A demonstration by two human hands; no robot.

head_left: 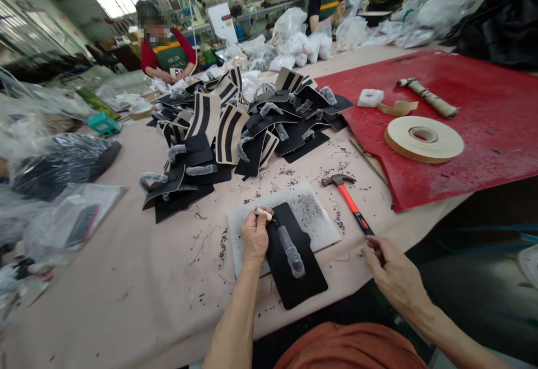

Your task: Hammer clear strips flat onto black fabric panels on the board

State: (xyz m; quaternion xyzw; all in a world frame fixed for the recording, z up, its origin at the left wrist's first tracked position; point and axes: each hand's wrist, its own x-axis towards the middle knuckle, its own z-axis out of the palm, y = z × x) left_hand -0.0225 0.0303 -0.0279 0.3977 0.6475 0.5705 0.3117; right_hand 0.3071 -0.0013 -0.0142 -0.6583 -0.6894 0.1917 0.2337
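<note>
Panel [282, 267] — just beside left hand [255, 236]

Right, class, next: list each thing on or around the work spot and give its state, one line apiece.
Left hand: closed on a small white tool
Right hand: at the hammer's handle end, grip unclear
Hammer: head pointing away from the person
Black panel: lying partly over the white board
White board: speckled with dark bits
Panels behind: heaped loosely
Tape roll: on its side, wound
Red sheet: spread out
</note>
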